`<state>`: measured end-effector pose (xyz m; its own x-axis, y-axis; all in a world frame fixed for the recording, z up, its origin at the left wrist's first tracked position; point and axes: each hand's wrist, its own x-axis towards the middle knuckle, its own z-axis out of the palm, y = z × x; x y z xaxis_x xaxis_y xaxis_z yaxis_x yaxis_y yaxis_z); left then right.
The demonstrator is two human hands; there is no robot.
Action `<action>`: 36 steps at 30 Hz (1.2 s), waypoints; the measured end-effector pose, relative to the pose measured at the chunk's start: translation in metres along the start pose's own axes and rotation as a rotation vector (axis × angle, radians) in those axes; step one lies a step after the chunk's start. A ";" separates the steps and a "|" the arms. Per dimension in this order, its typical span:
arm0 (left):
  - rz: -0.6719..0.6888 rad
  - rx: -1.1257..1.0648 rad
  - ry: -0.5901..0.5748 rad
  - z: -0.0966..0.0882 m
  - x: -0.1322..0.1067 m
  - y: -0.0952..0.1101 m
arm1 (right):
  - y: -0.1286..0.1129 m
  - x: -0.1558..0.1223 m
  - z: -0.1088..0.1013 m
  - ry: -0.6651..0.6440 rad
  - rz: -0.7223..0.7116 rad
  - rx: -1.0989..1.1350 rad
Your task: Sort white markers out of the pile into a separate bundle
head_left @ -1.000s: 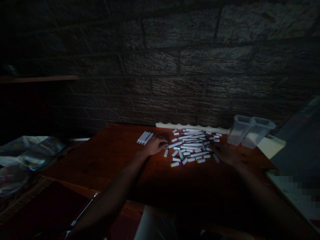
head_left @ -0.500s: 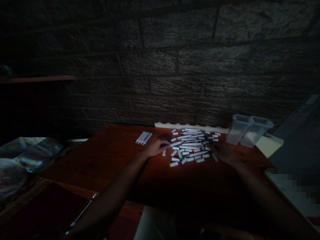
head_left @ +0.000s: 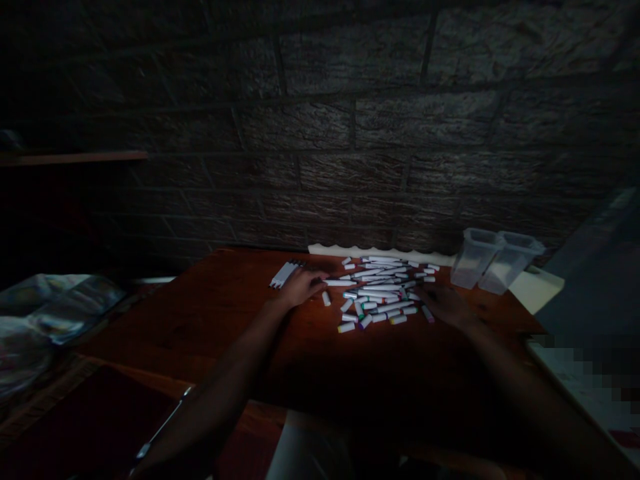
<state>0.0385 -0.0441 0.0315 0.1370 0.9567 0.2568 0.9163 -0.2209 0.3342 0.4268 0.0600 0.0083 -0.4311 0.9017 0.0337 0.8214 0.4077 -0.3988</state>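
Observation:
A heap of white markers and loose coloured caps (head_left: 383, 290) lies on a red-brown wooden table (head_left: 210, 313). My left hand (head_left: 301, 285) rests at the heap's left edge, fingers pinched on a white marker (head_left: 341, 283) that lies level and points right. A neat row of capped markers (head_left: 284, 273) lies just behind that hand. My right hand (head_left: 444, 303) lies on the table at the heap's right edge, next to a pinkish cap; its fingers are too dark to read.
Two clear plastic cups (head_left: 493, 261) stand at the back right beside a white board (head_left: 535, 283). A dark brick wall rises behind the table. Crumpled plastic bags (head_left: 55, 310) lie at the left. The room is very dim.
My left hand has drawn one white marker leftward out of the heap, toward the neat row. The right hand has barely shifted.

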 end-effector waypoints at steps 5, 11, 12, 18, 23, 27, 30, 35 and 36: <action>-0.009 0.106 -0.082 -0.001 0.000 -0.004 | -0.001 -0.001 0.000 0.006 0.024 -0.016; 0.044 0.201 -0.078 0.002 -0.001 -0.002 | -0.003 -0.002 -0.001 0.033 -0.005 0.001; 0.044 0.213 -0.080 0.002 -0.001 -0.002 | -0.003 -0.002 -0.001 0.035 -0.005 0.005; 0.015 0.342 -0.102 -0.002 0.000 0.013 | -0.002 -0.002 0.000 0.038 0.005 0.000; -0.024 0.351 -0.099 -0.007 -0.001 0.023 | -0.001 -0.001 0.001 0.040 0.017 -0.006; -0.033 0.278 -0.095 -0.010 -0.003 0.018 | 0.000 -0.001 0.000 0.019 0.002 0.004; -0.032 0.202 -0.086 -0.008 -0.003 0.011 | 0.000 0.000 0.000 0.022 -0.001 -0.006; -0.028 0.102 -0.098 0.000 -0.001 0.006 | 0.000 0.000 -0.001 0.016 0.006 -0.034; -0.026 0.093 -0.094 0.001 0.000 0.006 | -0.001 0.000 -0.002 0.011 0.005 -0.030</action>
<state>0.0440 -0.0454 0.0325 0.1439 0.9764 0.1613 0.9501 -0.1819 0.2532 0.4268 0.0597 0.0100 -0.4230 0.9051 0.0420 0.8344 0.4072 -0.3714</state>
